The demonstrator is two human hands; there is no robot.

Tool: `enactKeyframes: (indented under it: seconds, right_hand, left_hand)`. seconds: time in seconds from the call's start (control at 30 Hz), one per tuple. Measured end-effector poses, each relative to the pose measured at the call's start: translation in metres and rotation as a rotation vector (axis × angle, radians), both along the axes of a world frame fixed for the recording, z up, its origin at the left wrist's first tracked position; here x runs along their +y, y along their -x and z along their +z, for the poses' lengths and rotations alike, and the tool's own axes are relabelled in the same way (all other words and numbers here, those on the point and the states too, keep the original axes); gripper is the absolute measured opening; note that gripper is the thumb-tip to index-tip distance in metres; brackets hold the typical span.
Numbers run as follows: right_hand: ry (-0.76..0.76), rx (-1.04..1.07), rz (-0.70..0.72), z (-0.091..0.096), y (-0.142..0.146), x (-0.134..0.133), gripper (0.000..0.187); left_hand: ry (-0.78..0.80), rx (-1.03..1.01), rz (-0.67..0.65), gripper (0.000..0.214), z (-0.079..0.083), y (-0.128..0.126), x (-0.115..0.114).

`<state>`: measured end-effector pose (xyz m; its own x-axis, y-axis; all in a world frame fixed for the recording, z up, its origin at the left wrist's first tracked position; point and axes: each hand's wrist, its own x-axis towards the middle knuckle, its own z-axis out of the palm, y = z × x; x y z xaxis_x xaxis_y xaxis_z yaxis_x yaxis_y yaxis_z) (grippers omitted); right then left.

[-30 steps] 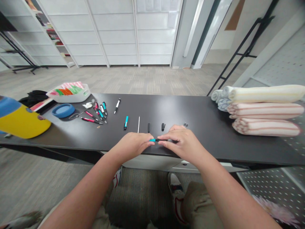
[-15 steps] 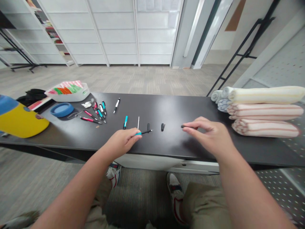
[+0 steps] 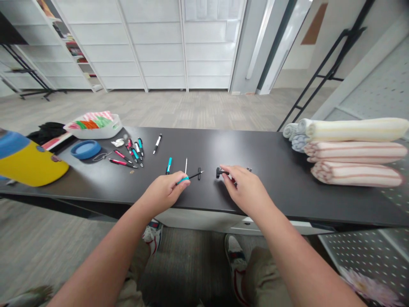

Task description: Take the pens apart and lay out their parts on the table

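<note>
My left hand is closed around a disassembled pen with a teal barrel. The pen's black front section and thin tip point right. My right hand pinches a small black pen part between thumb and fingers. Its end is at a black clip piece; I cannot tell whether they touch. Between the hands lies a narrow black pen part. A thin white refill and a teal pen piece lie beyond my left hand.
Pink, teal and white pens lie left on the black table, near a blue ring-shaped lid, a white basket and a yellow-blue object. Rolled towels are stacked at right. A white pen lies toward the back.
My right hand has moved left, bringing the small black part to the black clip piece. My left hand still holds the teal pen in nearly the same place.
</note>
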<state>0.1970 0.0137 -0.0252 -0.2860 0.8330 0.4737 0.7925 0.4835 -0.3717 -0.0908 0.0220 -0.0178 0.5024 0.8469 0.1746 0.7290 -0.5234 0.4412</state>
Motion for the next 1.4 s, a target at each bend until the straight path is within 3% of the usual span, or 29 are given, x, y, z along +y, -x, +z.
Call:
enactKeyframes:
  seconds: [0.43,0.67,1.03,1.4]
  right_hand:
    - [-0.076,0.058,-0.223,0.004,-0.011,0.016,0.012]
    - [-0.123,-0.062,0.011,-0.003,0.013,0.013,0.008]
    - [-0.044,-0.255,0.166,-0.006,0.015,0.023,0.018]
    - [0.036,-0.118,0.120,0.000,-0.018,0.029,0.048]
  left_hand:
    - [-0.020,0.023,0.024,0.032,0.000,-0.002,-0.002]
    - [-0.023,0.027,0.039,0.031,0.000,-0.003,0.000]
    - [-0.003,0.019,0.044,0.031,0.002,-0.003,-0.003]
    - [0.000,0.021,0.051,0.031,0.005,-0.004,-0.002]
